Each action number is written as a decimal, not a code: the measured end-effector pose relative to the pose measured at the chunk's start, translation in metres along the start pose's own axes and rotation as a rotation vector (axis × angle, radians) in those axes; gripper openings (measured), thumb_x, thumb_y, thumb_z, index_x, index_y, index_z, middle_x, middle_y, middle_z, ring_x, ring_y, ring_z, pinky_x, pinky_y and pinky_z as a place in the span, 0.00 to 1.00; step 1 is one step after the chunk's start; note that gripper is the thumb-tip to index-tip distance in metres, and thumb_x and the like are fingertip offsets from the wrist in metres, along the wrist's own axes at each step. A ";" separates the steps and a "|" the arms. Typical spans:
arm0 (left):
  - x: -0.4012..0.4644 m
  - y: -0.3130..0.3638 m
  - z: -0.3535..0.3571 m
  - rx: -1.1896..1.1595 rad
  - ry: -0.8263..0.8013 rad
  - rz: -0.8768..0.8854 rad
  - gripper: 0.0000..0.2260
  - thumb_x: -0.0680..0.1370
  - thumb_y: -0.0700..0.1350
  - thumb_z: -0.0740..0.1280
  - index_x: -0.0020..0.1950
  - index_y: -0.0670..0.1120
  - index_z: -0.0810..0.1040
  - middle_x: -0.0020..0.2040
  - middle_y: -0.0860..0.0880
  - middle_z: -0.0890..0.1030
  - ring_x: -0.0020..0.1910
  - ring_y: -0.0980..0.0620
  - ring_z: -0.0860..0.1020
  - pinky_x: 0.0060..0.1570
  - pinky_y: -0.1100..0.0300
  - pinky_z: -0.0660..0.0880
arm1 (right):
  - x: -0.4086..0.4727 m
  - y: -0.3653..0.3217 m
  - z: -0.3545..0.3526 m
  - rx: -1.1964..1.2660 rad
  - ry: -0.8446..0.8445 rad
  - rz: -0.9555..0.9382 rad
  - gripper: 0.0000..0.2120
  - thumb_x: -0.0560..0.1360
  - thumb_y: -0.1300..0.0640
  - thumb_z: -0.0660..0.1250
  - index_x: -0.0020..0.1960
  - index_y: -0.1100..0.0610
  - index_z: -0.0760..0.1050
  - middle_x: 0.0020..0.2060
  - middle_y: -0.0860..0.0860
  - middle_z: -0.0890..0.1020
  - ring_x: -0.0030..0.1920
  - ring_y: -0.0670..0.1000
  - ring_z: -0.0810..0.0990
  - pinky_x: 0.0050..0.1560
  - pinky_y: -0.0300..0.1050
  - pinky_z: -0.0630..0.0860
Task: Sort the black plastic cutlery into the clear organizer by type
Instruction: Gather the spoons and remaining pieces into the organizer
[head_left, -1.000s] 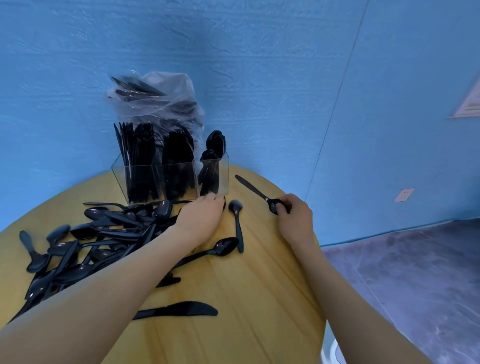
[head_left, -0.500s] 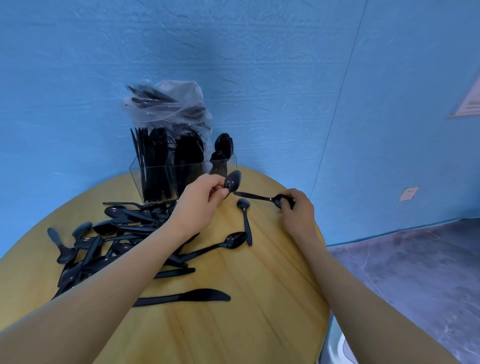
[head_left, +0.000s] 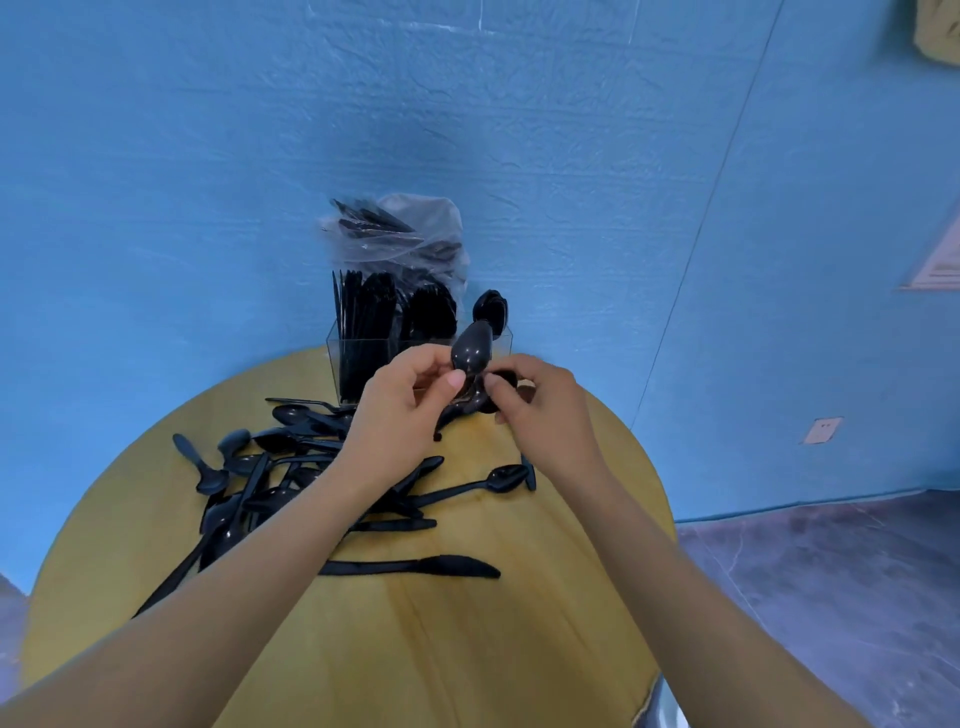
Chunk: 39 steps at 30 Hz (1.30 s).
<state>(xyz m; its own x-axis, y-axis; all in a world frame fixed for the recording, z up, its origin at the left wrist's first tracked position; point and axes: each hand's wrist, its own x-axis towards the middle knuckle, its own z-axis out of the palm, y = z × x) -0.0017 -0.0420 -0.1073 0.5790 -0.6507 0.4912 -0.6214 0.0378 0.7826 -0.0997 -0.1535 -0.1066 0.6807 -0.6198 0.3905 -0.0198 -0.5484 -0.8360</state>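
The left hand pinches a spoon at the neck, bowl up, handle slanting down toward 7 o'clock. The right hand pinches a second spoon beside it. The organizer's spoon compartment lies at 12 o'clock, just beyond both grips.

The wall is a bright blue with a rough, mottled texture, and the round table is a warm yellow wood with darker grain lines running through it. Every piece in the scattered cutlery pile is glossy black, as is the spoon raised in front of the clear organizer, whose see-through walls show more black inside. The floor is a dull purplish grey with faint marbled veins, and the plastic bag is cloudy and translucent.
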 end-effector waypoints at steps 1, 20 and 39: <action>-0.004 0.000 -0.001 0.005 0.011 0.010 0.07 0.79 0.41 0.63 0.55 0.50 0.78 0.48 0.53 0.81 0.49 0.58 0.79 0.49 0.71 0.73 | -0.003 -0.005 0.004 0.024 -0.015 0.018 0.07 0.78 0.57 0.64 0.45 0.48 0.78 0.37 0.49 0.81 0.34 0.47 0.77 0.41 0.44 0.75; -0.041 0.002 -0.019 0.120 0.124 0.043 0.06 0.79 0.42 0.63 0.49 0.53 0.76 0.41 0.58 0.81 0.42 0.60 0.80 0.43 0.65 0.75 | -0.035 -0.026 0.036 0.712 -0.220 0.254 0.16 0.83 0.54 0.53 0.51 0.64 0.76 0.36 0.52 0.79 0.33 0.47 0.76 0.40 0.41 0.75; -0.039 0.000 -0.020 0.140 0.075 -0.035 0.06 0.80 0.40 0.59 0.48 0.44 0.75 0.41 0.51 0.77 0.38 0.58 0.77 0.38 0.67 0.75 | -0.033 -0.008 0.021 -0.075 -0.054 0.129 0.14 0.79 0.66 0.55 0.57 0.55 0.76 0.43 0.49 0.80 0.35 0.45 0.79 0.35 0.33 0.73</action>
<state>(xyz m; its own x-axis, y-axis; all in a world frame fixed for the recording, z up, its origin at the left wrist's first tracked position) -0.0140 -0.0011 -0.1185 0.6365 -0.5909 0.4958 -0.6643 -0.0933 0.7416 -0.1065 -0.1172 -0.1211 0.7075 -0.6577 0.2586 -0.1626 -0.5076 -0.8461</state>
